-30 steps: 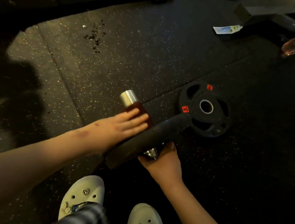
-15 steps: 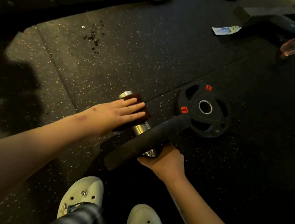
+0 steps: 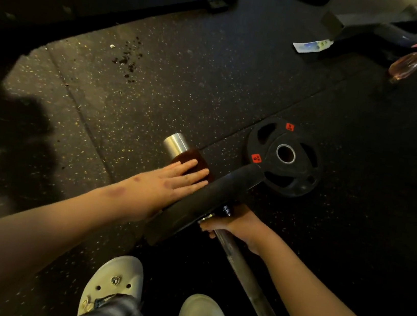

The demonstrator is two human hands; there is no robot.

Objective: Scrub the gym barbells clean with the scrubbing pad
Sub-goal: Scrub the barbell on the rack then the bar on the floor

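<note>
Head view. Presses a dark red-brown rectangular scrubbing pad [image 3: 188, 159] onto the shiny end sleeve of a long grey steel barbell [image 3: 244, 279] with the left hand [image 3: 168, 187], fingers straight, close together and flat on top of the pad; palm side hidden. Grips the barbell's shaft with the right hand [image 3: 240, 226], just on the near side of a black rubber weight plate [image 3: 205, 200] mounted edge-on on the bar; fingers curled round the metal, tips out of sight beneath.

Only the sleeve's bright tip visible past the pad, the rest covered by pad, hand and plate. Barbell low over the speckled black rubber floor [image 3: 185, 87], near its middle; shaft fading into shadow and cut off at the bottom.

Flat on the floor just beyond the mounted plate, a second black plate with red labels [image 3: 304, 171], print too small to read. Toward the far right corner, a pinkish clear spray bottle [image 3: 405, 66] and a white-and-blue paper slip [image 3: 313, 45], both dim. At the near edge, two cream clogs [image 3: 115, 281], partly covered by blurred checked trouser legs.
</note>
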